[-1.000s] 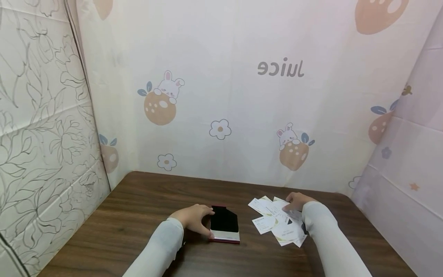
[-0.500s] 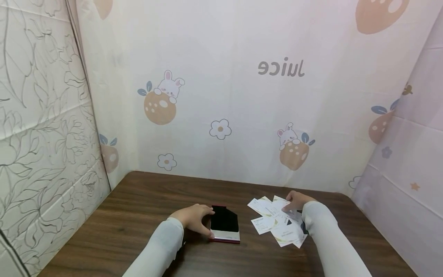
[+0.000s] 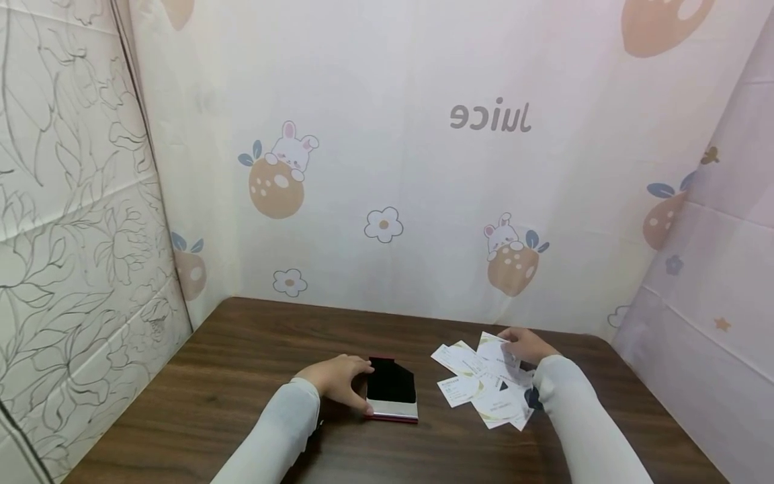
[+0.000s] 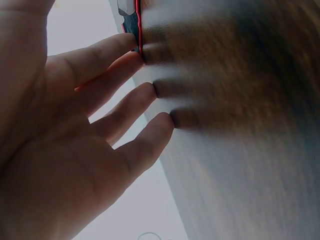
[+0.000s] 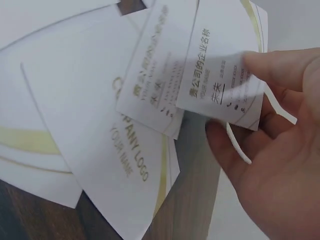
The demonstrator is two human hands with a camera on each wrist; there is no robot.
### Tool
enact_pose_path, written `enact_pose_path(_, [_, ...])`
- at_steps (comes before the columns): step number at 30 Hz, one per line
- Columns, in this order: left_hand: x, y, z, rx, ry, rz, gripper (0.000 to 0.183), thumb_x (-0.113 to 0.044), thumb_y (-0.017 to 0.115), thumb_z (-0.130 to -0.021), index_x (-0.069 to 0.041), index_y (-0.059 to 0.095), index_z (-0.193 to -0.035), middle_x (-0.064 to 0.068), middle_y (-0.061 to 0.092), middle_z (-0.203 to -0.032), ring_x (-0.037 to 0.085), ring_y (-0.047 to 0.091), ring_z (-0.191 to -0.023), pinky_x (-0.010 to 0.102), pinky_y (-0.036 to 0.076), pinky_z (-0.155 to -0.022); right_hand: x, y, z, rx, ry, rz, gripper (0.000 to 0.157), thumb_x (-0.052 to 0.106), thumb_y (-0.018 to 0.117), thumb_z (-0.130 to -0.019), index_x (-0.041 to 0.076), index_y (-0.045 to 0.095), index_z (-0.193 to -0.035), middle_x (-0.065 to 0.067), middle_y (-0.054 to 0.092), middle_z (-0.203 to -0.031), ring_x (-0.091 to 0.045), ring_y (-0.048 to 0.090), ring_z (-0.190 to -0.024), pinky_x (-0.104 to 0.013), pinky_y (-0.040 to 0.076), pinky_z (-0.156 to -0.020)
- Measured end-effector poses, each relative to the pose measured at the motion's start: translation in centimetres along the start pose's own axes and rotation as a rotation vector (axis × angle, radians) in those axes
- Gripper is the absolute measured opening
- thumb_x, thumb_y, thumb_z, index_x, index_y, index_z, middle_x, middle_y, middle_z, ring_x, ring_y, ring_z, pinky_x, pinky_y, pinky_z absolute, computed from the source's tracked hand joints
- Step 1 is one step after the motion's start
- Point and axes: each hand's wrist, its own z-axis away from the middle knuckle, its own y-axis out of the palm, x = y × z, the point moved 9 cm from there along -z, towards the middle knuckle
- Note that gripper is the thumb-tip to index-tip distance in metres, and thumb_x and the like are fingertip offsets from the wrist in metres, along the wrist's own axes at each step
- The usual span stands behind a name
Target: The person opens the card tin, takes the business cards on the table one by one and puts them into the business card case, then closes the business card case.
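Observation:
A business card case [image 3: 392, 382] lies open on the table, its lining black and its rim silver and red. My left hand [image 3: 335, 380] holds it at its left side, thumb at the near corner and a fingertip at the far corner. In the left wrist view, the case's red edge [image 4: 139, 25] meets the fingertips, and other fingers rest on the table. To the right, my right hand [image 3: 529, 345] pinches a white business card [image 5: 220, 65] by one end, thumb on its printed face. Several overlapping business cards [image 3: 462, 390] lie beneath and beside it.
The brown wooden table [image 3: 242, 376] carries everything. A dark object [image 3: 532, 398], partly hidden, lies by the right sleeve. A printed white curtain [image 3: 387, 168] stands behind the table's far edge, with more sheets at both sides.
My right hand has moved slightly away and to the right, lifting the pinched business card from the spread. My left hand and the card case have stayed in place.

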Motion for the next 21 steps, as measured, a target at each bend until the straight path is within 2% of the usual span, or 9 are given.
enact_pose_path(5, [0.0, 0.0, 0.1, -0.001, -0.003, 0.002, 0.079, -0.048, 0.084, -0.078, -0.01, 0.058, -0.141, 0.005, 0.05, -0.149, 0.029, 0.04, -0.14, 0.048, 0.037, -0.11, 0.2, -0.5, 0.4, 0.001, 0.023, -0.039, 0.027, 0.011, 0.055, -0.099, -0.001, 0.059, -0.122, -0.019, 0.063, -0.113, -0.034, 0.058, -0.101, -0.06, 0.047, -0.088])
enact_pose_path(9, [0.1, 0.1, 0.2, 0.003, -0.007, 0.002, 0.078, -0.048, 0.084, -0.078, -0.01, 0.058, -0.141, 0.006, 0.05, -0.149, 0.029, 0.04, -0.14, 0.049, 0.037, -0.11, 0.9, -0.6, 1.0, -0.001, 0.023, -0.037, 0.028, 0.01, 0.054, -0.099, -0.002, 0.058, -0.123, -0.02, 0.062, -0.114, -0.035, 0.057, -0.102, -0.06, 0.046, -0.088])
enact_pose_path(17, [0.0, 0.3, 0.3, 0.01, 0.003, 0.01, 0.077, -0.047, 0.083, -0.08, -0.01, 0.056, -0.143, 0.005, 0.048, -0.15, 0.029, 0.039, -0.14, 0.049, 0.037, -0.11, 2.9, -0.5, 1.7, -0.013, -0.069, -0.042, 0.025, 0.01, 0.056, -0.099, -0.001, 0.061, -0.121, -0.015, 0.062, -0.107, -0.03, 0.058, -0.097, -0.049, 0.049, -0.083])
enact_pose_path(21, [0.0, 0.1, 0.3, 0.005, 0.0, 0.018, 0.078, -0.047, 0.083, -0.08, -0.009, 0.055, -0.143, 0.005, 0.048, -0.151, 0.029, 0.038, -0.141, 0.05, 0.037, -0.11, 4.6, -0.3, 1.9, 0.0, -0.122, -0.027, 0.022, 0.011, 0.057, -0.099, 0.001, 0.063, -0.118, -0.013, 0.062, -0.105, -0.029, 0.057, -0.096, -0.047, 0.05, -0.081])
